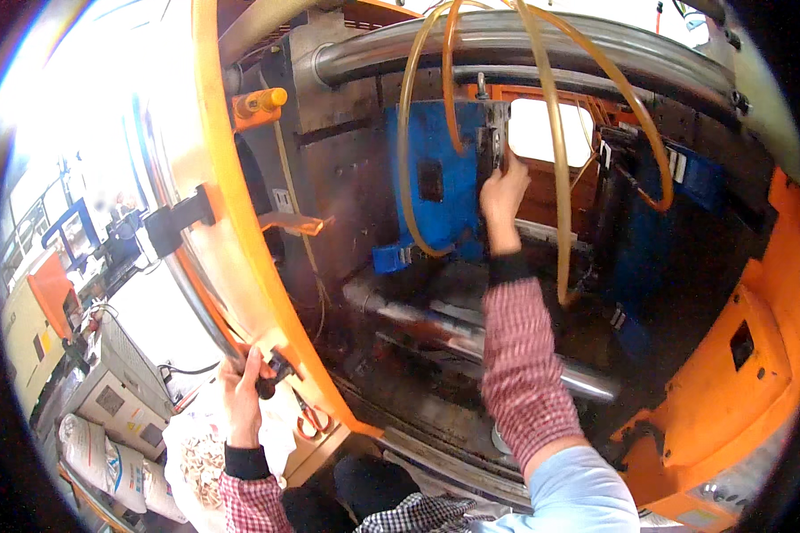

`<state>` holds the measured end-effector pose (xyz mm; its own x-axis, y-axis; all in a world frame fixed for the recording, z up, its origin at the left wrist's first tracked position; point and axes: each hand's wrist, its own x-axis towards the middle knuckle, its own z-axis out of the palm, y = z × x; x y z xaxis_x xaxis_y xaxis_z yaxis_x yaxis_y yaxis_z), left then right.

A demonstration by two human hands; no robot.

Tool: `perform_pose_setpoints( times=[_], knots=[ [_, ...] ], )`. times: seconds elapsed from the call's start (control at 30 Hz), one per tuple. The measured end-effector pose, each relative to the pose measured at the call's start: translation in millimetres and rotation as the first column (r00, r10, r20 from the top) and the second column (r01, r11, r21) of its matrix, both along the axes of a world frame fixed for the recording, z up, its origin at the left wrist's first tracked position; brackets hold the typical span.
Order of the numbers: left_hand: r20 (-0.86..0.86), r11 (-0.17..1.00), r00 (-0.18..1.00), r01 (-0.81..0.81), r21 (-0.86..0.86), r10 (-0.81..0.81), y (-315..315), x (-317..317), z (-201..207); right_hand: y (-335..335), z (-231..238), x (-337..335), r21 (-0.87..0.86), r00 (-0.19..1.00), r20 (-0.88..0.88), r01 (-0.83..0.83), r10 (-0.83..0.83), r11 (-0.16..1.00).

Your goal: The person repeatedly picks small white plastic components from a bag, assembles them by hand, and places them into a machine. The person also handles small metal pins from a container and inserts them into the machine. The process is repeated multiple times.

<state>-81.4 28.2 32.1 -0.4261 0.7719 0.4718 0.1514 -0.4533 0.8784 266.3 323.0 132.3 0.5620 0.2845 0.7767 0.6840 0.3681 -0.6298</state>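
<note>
On the left, my left hand (243, 391) is closed round the lower end of a metal door handle (200, 306), beside its black bracket on the orange door (256, 258). My right arm reaches deep into the machine. Its hand (504, 200) is at the inner face of a blue mould half (458, 169), fingers curled by the metal edge. Whatever those fingers hold, if anything, is too small to make out. Yellowish hoses (556, 151) loop down in front of the mould, one of them just right of my right hand. Another, darker blue mould half (640, 231) stands on the right.
Thick steel tie bars (524, 49) cross above and below (578, 380) my right arm. An orange guard (729, 373) closes the right side. Orange-handled scissors (311, 422) lie near the door, beside a bag of pale pieces (203, 466). White sacks (107, 462) stand at lower left.
</note>
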Motion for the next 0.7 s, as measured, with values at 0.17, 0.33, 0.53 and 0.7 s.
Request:
perform_pose_setpoints(
  times=[0.17, 0.33, 0.53, 0.7],
  knots=[
    [0.045, 1.000, 0.999, 0.005, -0.028, -0.004, -19.2, -0.2, -1.9, -270.8, -105.7, -113.5, 0.118, 0.409, 0.584, -0.898, 0.702, 0.424],
    [0.006, 0.945, 0.945, 0.326, -0.032, -0.326, -50.3, 59.2, 5.0, -381.5, -277.8, -155.2, -0.492, -0.148, 0.393, -0.868, 0.908, 0.072],
    [-0.129, 0.668, 0.659, 0.706, -0.234, -0.741, -96.7, 101.9, -0.2, -410.2, -322.4, -164.4, -0.605, -0.243, 0.265, -0.796, 0.933, -0.035],
    [-0.440, 0.571, 0.429, 0.776, -0.267, -0.789, -127.6, 173.0, 12.4, -416.1, -316.9, -156.5, -0.595, -0.157, 0.271, -0.803, 0.950, 0.038]
  ],
)
